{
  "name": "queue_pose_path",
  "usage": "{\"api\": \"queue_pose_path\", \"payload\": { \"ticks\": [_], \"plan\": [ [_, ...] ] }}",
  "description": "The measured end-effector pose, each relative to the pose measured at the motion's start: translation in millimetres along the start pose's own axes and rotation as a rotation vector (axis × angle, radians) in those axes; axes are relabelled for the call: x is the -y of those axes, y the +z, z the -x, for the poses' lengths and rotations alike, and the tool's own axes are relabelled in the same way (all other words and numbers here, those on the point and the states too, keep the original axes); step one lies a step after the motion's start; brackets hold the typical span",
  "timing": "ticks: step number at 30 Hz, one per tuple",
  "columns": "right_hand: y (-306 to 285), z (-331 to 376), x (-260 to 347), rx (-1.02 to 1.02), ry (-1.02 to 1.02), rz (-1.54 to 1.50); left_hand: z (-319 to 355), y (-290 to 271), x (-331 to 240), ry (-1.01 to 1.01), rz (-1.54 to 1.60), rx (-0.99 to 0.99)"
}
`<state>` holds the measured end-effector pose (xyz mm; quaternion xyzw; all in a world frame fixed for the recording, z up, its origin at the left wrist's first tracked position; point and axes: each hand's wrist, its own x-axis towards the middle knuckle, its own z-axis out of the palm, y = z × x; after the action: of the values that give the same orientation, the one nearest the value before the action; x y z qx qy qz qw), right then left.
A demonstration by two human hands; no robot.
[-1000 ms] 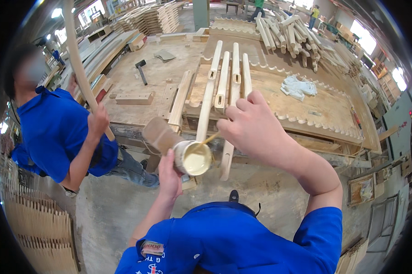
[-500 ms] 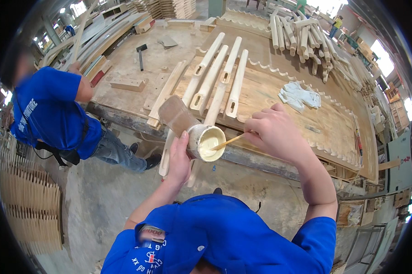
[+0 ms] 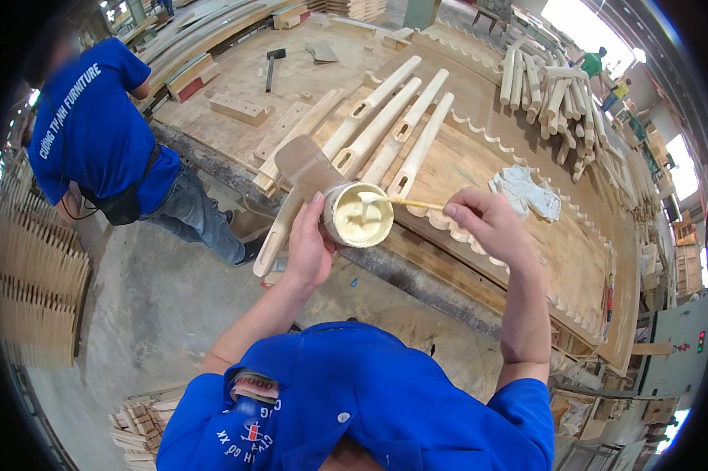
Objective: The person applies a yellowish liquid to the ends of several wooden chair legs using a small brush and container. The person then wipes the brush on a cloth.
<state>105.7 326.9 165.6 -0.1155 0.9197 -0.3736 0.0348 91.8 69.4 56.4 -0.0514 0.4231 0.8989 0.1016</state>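
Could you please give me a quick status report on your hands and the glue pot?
Left hand grips glue pot, held over bench edge. Right hand pinches thin stick, tip in the glue. Slotted wooden legs just beyond; nothing between.

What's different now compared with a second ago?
The right hand has moved out to the right of the tin of pale glue, its thin stick now dipping in from the side. The co-worker in blue has turned away. The left hand still holds the tin, and the slotted wooden legs lie unchanged.
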Motion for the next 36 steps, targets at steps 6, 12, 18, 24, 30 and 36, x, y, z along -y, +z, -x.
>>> {"api": "queue_pose_path", "payload": {
  "ticks": [6, 12, 18, 24, 30, 36],
  "plan": [
    [14.5, 9.3, -13.8, 0.017, 0.0, 0.007, 3.2, 5.3, 4.7, 0.0, 0.044, -0.008],
    [16.8, 10.4, -19.5, 0.151, 0.156, -0.158, 3.0, 10.9, 13.1, -0.037, 0.082, -0.011],
    [36.5, 13.6, -40.0, 0.066, 0.037, -0.275, -3.7, 3.1, 24.1, -0.023, 0.11, 0.008],
    [30.0, 1.1, -76.0, 0.016, 0.236, -0.484, -4.2, -0.6, 26.6, -0.046, 0.109, -0.028],
    [32.5, -14.2, -86.1, -0.093, 0.297, -0.101, 1.6, -19.1, 26.3, -0.062, 0.079, -0.062],
    [49.8, -15.8, -98.0, -0.451, 0.03, 0.111, 13.8, -21.6, 15.0, -0.078, 0.059, -0.059]
  ]
}}
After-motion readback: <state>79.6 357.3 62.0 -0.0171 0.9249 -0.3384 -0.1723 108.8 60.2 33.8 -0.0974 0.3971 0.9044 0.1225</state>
